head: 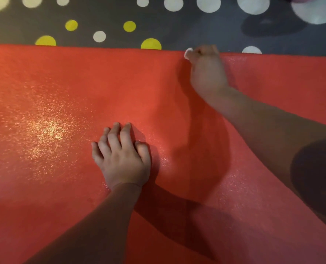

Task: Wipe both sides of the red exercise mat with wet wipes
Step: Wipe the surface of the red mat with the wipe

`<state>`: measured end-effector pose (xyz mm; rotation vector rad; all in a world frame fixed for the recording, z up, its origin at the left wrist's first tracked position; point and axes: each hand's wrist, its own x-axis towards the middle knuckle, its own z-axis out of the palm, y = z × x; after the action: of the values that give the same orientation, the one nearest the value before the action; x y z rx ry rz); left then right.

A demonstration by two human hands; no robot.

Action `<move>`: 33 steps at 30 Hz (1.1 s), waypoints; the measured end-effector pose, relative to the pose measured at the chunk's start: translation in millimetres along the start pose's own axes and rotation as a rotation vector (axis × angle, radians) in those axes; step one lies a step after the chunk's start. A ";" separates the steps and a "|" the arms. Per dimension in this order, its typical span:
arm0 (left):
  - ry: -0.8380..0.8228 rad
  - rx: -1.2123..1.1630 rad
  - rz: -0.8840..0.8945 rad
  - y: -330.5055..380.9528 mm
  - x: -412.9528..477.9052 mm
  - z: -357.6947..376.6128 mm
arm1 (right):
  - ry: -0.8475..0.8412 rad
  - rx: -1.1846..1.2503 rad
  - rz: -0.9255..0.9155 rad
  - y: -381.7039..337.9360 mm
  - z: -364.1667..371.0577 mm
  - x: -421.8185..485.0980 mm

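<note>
One red mat [63,92], lying flat on the floor and filling most of the view. Its surface is a fine grainy foam texture, with a glittery sheen where light hits left of centre, and its far edge runs straight across the top. Under and beyond it is one rug [177,29], dark grey and short-pile, printed with round dots [129,26]: four yellow ones near the mat edge, and the white ones are more numerous and larger toward the back. Two hands, both bare. The left hand [121,157] is palm-down on the mat near centre, fingers spread and slightly bent, tips touching the surface, holding nothing. The right hand [206,69] is at the mat's far edge, motion-blurred, with its fingers curled in around one wet wipe [188,52]. Only a small white wad of the wipe shows, sticking out on the hand's left side right at the mat/rug boundary. Whether the wipe touches the mat or the rug can't be told through the blur. The right forearm casts a shadow across the mat's middle.
</note>
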<state>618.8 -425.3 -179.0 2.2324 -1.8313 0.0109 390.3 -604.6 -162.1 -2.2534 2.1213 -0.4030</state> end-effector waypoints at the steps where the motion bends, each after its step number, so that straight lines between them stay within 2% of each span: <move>1: -0.002 0.000 -0.001 -0.2 -0.2 0.0 | -0.018 0.013 0.000 -6.2 2.1 2.3; 3: -0.004 0.000 -0.001 -1.9 0.0 0.0 | -0.077 0.079 -0.157 -37.1 5.0 3.7; 6: 0.024 0.000 0.009 -5.3 -0.7 0.4 | -0.177 0.129 -0.557 -77.2 13.1 -4.3; 8: 0.038 -0.013 0.011 -5.9 -0.3 1.0 | -0.215 0.092 -0.683 -75.7 9.8 -3.2; 10: 0.038 -0.035 0.002 -6.8 1.1 0.6 | -0.199 0.006 -0.639 -59.8 3.1 6.9; 14: 0.015 -0.057 0.007 -5.3 3.8 -0.6 | -0.080 -0.107 -0.175 -21.4 1.1 32.8; 16: -0.003 -0.051 -0.001 -7.1 2.9 -0.5 | -0.058 -0.045 -0.060 -44.5 9.7 34.6; 17: -0.011 -0.047 -0.003 -7.4 2.1 -0.5 | -0.075 -0.003 -0.089 -64.9 14.7 32.2; 20: -0.022 -0.043 -0.015 -8.7 -1.5 -0.7 | -0.134 0.112 -0.366 -120.7 33.6 16.7; 22: -0.005 -0.043 -0.014 -7.8 -0.5 0.2 | -0.149 0.090 -0.486 -123.9 30.1 16.1; 24: 0.003 -0.038 -0.019 -8.0 0.4 1.0 | -0.126 0.012 -0.413 -99.2 20.9 24.8; 27: -0.008 -0.042 -0.016 -7.0 0.3 0.3 | -0.040 -0.098 -0.070 -45.7 5.8 31.5; 29: -0.014 -0.044 -0.015 -7.7 0.6 0.7 | -0.024 -0.041 0.026 -47.2 3.4 29.0; 31: -0.015 -0.040 -0.016 -9.0 -0.3 1.3 | -0.094 0.047 -0.080 -79.2 5.5 16.6; 33: -0.003 -0.039 -0.012 -8.4 -1.3 1.3 | -0.148 0.132 -0.314 -103.1 11.7 -4.2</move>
<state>626.4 -422.9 -182.1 2.2183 -1.8040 -0.0304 493.3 -594.5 -154.5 -2.4554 1.6265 -0.3569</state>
